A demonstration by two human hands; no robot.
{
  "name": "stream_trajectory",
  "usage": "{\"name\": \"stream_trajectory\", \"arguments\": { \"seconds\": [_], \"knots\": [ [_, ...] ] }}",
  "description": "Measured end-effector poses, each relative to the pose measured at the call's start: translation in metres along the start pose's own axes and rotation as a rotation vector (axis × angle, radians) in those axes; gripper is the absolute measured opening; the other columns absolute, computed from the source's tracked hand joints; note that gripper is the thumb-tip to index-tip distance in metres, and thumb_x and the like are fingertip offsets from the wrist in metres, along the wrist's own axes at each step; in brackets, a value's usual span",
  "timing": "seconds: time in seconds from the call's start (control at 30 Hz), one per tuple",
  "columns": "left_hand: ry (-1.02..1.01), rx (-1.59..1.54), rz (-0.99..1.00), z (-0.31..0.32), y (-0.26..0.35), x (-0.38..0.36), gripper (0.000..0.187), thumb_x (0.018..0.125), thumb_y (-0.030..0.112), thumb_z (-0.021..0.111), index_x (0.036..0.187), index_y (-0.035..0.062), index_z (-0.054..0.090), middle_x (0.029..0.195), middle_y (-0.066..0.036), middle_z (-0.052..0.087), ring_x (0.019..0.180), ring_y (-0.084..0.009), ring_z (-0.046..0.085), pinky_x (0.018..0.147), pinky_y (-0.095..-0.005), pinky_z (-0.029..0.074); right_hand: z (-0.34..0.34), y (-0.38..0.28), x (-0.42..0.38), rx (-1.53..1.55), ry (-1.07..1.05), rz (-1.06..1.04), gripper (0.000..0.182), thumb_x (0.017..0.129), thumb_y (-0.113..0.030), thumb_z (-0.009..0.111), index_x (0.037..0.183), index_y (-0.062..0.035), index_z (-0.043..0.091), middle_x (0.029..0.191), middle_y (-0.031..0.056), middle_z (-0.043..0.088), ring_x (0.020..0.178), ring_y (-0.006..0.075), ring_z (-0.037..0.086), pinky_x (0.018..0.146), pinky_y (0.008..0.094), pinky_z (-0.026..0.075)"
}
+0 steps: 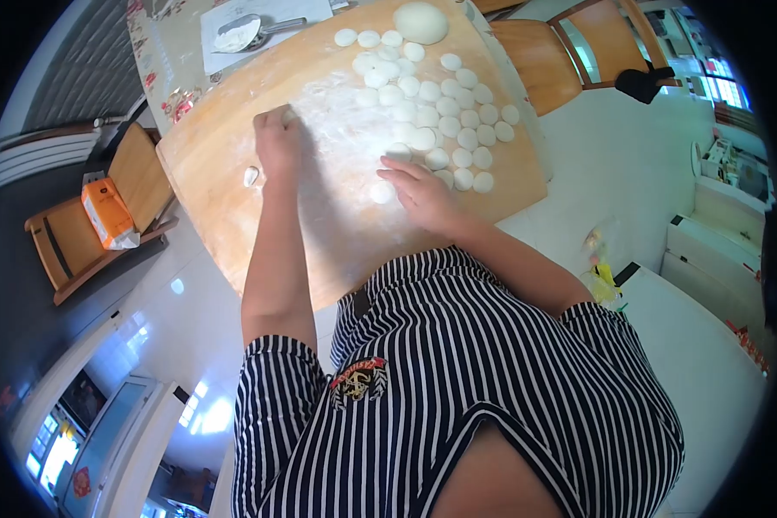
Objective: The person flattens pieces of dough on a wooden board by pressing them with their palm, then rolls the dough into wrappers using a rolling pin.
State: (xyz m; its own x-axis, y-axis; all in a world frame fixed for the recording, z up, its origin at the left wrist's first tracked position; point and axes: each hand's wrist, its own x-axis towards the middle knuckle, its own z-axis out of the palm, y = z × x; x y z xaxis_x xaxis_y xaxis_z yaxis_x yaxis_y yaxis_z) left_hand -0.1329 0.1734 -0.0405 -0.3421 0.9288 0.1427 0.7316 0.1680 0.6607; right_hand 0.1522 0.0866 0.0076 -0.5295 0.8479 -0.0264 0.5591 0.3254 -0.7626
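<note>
My left hand (278, 142) is closed in a loose fist over the left part of the floured wooden board (224, 112). Whatever it may hold is hidden by the fingers. Below and left of it lies a small white dough piece (250, 176). My right hand (420, 196) reaches in from the right, its fingers stretched out low over the board. Near those fingertips is a flat dough round (382, 192). Several more dough rounds (448, 106) spread over the board's right side, some touching or overlapping. A large smooth dough ball (420, 22) rests at the far edge.
Beyond the board, a metal scoop (249, 33) with white flour lies on a white sheet (218, 59) over a flowered tablecloth (160, 65). An orange packet (110, 213) sits on a wooden chair (138, 177) at left. Another wooden chair (540, 65) stands at right.
</note>
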Motion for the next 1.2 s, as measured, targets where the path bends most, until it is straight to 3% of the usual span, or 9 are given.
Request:
{"name": "stream_trajectory", "arguments": {
  "seconds": [0.2,0.27,0.37,0.53,0.73,0.8,0.93,0.97,1.2],
  "knots": [
    [-0.187,-0.082,0.122,0.016,0.060,-0.064,0.033,0.081,0.016,0.087,0.109,0.0050,0.072,0.104,-0.017,0.065,0.091,-0.0373,0.066,0.082,-0.0459,0.057,-0.022,0.010,0.000,0.026,0.131,0.034,0.037,0.099,0.004,0.057,0.133,-0.0063,0.068,0.146,0.0138,0.063,0.132,0.0316,0.063,0.106,0.0381,0.053],
    [-0.273,-0.092,0.082,0.009,0.057,-0.079,0.040,0.079,0.016,0.089,0.114,0.0039,0.071,0.107,-0.018,0.066,0.097,-0.0374,0.065,0.088,-0.0455,0.055,-0.025,0.011,0.008,0.080,0.160,0.114,0.033,0.102,0.002,0.056,0.132,-0.0044,0.068,0.145,0.0165,0.063,0.131,0.0325,0.063,0.107,0.0382,0.053],
    [-0.100,-0.187,0.084,-0.013,0.059,-0.100,0.040,0.089,0.019,0.081,0.125,0.0042,0.070,0.118,-0.018,0.068,0.113,-0.0363,0.061,0.102,-0.0454,0.049,-0.020,0.003,0.038,0.099,0.186,0.146,0.031,0.105,-0.004,0.058,0.135,-0.0038,0.066,0.147,0.0191,0.060,0.137,0.0340,0.059,0.111,0.0400,0.050],
    [0.132,0.129,-0.106,-0.049,-0.020,-0.141,0.027,0.097,0.013,0.069,0.123,0.0072,0.072,0.122,-0.015,0.067,0.113,-0.0345,0.061,0.101,-0.0464,0.047,0.017,-0.013,0.114,-0.142,0.208,-0.083,0.037,0.108,-0.020,0.057,0.141,-0.0035,0.061,0.155,0.0218,0.053,0.145,0.0379,0.049,0.118,0.0442,0.043],
    [0.192,0.353,-0.056,-0.057,-0.041,-0.161,0.032,0.093,0.008,0.066,0.125,0.0110,0.069,0.128,-0.008,0.067,0.117,-0.0290,0.060,0.104,-0.0455,0.042,0.025,-0.027,0.166,0.070,0.152,-0.053,0.044,0.110,-0.030,0.052,0.144,-0.0026,0.059,0.160,0.0217,0.047,0.149,0.0409,0.043,0.121,0.0483,0.039],
    [0.178,0.346,-0.062,-0.058,-0.042,-0.159,0.032,0.092,0.008,0.066,0.124,0.0121,0.069,0.129,-0.008,0.068,0.118,-0.0291,0.060,0.104,-0.0453,0.042,0.026,-0.031,0.172,-0.023,0.149,0.008,0.045,0.110,-0.030,0.053,0.146,-0.0039,0.057,0.162,0.0204,0.045,0.151,0.0427,0.038,0.123,0.0480,0.036],
    [0.175,0.332,-0.086,-0.060,-0.037,-0.157,0.034,0.091,0.008,0.067,0.124,0.0143,0.070,0.128,-0.007,0.068,0.118,-0.0287,0.060,0.104,-0.0453,0.042,0.064,-0.013,0.145,-0.563,-0.012,-0.256,0.053,0.104,-0.040,0.060,0.152,-0.0196,0.055,0.163,0.0149,0.045,0.154,0.0406,0.034,0.124,0.0603,0.027],
    [0.168,0.337,-0.107,-0.060,-0.036,-0.160,0.034,0.091,0.008,0.067,0.124,0.0143,0.070,0.128,-0.007,0.068,0.118,-0.0287,0.060,0.104,-0.0453,0.042,0.067,-0.005,0.138,-0.515,-0.021,-0.268,0.058,0.102,-0.043,0.062,0.156,-0.0254,0.052,0.166,0.0124,0.041,0.156,0.0385,0.031,0.126,0.0633,0.023],
    [0.168,0.347,-0.109,-0.058,-0.036,-0.154,0.035,0.092,0.007,0.064,0.126,0.0118,0.068,0.129,-0.009,0.068,0.120,-0.0299,0.059,0.105,-0.0459,0.041,0.066,-0.009,0.144,-0.610,-0.030,-0.268,0.062,0.099,-0.047,0.064,0.156,-0.0259,0.052,0.164,0.0116,0.044,0.154,0.0386,0.033,0.125,0.0627,0.024]
  ]
}}
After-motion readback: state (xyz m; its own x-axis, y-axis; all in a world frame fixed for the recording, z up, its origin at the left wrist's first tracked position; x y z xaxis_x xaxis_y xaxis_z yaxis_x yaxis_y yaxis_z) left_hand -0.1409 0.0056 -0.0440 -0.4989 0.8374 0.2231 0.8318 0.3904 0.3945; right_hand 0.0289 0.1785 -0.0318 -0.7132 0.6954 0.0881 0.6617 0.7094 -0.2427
